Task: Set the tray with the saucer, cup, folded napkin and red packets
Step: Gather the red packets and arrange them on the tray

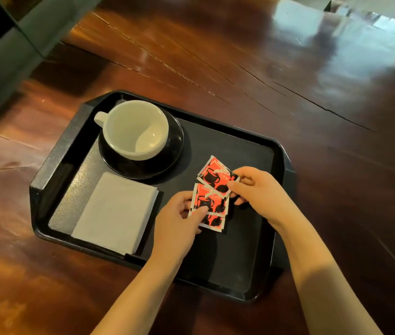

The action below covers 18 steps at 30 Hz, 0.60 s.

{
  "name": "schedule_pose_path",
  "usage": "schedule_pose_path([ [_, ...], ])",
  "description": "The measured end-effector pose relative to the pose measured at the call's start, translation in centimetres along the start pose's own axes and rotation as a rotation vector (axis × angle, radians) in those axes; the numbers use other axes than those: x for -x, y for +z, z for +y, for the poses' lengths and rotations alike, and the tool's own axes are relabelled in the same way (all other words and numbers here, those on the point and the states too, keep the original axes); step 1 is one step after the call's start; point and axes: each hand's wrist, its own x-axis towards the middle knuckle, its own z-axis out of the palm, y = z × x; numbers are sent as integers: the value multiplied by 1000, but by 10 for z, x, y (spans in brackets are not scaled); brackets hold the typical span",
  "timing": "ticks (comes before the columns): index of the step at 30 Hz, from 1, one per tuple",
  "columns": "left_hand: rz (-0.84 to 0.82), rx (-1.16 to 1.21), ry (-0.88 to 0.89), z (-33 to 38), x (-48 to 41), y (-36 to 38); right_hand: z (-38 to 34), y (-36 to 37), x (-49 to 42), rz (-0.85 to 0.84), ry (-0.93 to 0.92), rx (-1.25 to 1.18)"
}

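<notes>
A black tray (252, 151) sits on a glossy wooden table (215, 56), its near right corner partly covered by the right forearm. At the tray's far left, a white cup (134, 129), empty, stands on a black saucer (167, 160); the cup hides most of the saucer, whose dark rim is hard to separate from the dark tray. The cup's handle points to the far left. Nearer, at the left, the folded napkin (115, 213) lies flat on the tray, its near edge reaching the tray's rim. Near the middle are three red packets (212, 192) printed with black cups, overlapping one another. The left hand (177, 228) pinches the middle packet, thumb on its face and fingers underneath, hidden; the lowest packet peeks out below it, mostly covered, and whether the hand holds it too cannot be told. The right hand (256, 189) grips the farthest packet at its right corner, thumb on top, the other fingers curled beneath. Whether the packets touch the tray or are lifted just above it is unclear. The print on them is too small to read. At the top left a grey shape is cut off by the frame, and the far right is blurred by glare.
</notes>
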Motion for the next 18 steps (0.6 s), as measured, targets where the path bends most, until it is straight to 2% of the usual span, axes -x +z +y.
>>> schedule_pose_path([
  [3,-8,-88,39,2,-2,6,1,-6,-2,-14,-50,1],
  [8,-40,-18,0,7,-2,2,-1,-16,-2,56,-129,-73],
  [14,-39,11,-23,11,-3,1,1,-12,0,-77,-66,-26],
  [18,-21,32,-6,7,-1,3,2,-7,-1,-84,-65,-35],
])
